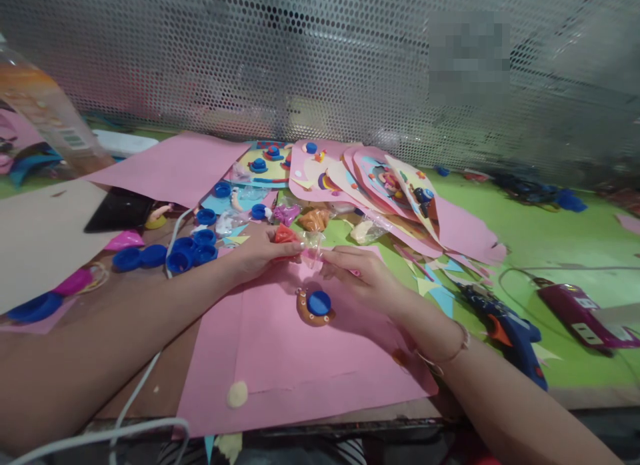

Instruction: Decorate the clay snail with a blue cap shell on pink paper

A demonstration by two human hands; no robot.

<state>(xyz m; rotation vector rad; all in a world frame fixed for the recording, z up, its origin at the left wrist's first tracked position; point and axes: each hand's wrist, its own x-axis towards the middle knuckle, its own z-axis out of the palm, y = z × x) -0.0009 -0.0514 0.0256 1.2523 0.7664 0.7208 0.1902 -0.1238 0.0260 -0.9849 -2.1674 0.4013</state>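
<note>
A small clear plastic bag (313, 242) with a lump of red modelling clay (285, 234) is stretched between my hands above the pink paper. My left hand (263, 253) pinches the end by the clay, and the fingers of my right hand (364, 273) close on the other end. Below them on the pink paper (300, 368) lies a blue bottle cap (319, 303), edged on its left and lower sides by brown clay (311, 316) with small pale dots. A flat cream clay disc (237, 394) sits near the paper's front left.
Several blue caps (181, 255) cluster at left beside a white cable (175, 235). Bagged orange clay (315, 219) and decorated paper cards (360, 178) lie behind my hands. At right are a blue glue gun (515, 338) and a purple device (575, 311). A perforated metal panel (320, 65) stands behind.
</note>
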